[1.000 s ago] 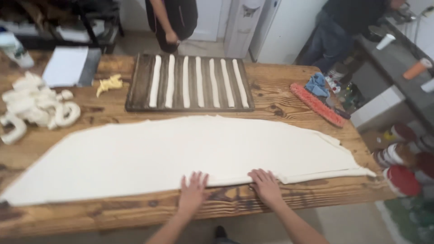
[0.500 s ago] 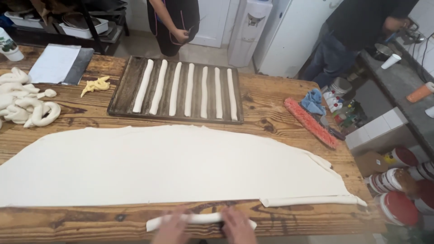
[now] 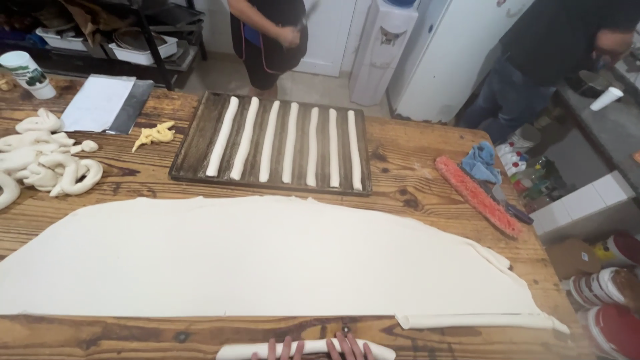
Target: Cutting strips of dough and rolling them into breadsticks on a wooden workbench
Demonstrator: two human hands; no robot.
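A wide, thin sheet of pale dough [image 3: 267,257] covers most of the wooden table [image 3: 413,167]. At the table's near edge lies a short roll of dough [image 3: 377,349]. Only the fingertips of my left hand [image 3: 283,348] and my right hand [image 3: 350,345] show, lying flat and spread on top of that roll. A narrow cut strip of dough [image 3: 467,321] lies along the sheet's near right edge. Behind the sheet, a dark ridged baking tray [image 3: 190,150] holds several long dough sticks [image 3: 290,141] side by side.
A pile of dough scraps [image 3: 40,163] lies at the left, with a yellow lump [image 3: 155,133], a paper sheet on a metal plate [image 3: 100,103] and a cup [image 3: 27,73] beyond. A red brush [image 3: 477,195] and blue cloth [image 3: 481,162] lie right. Two people stand behind the table.
My hands left the sheet's near edge and drew back to the table's front edge, now flat on a separate roll of dough. The view has shifted slightly.
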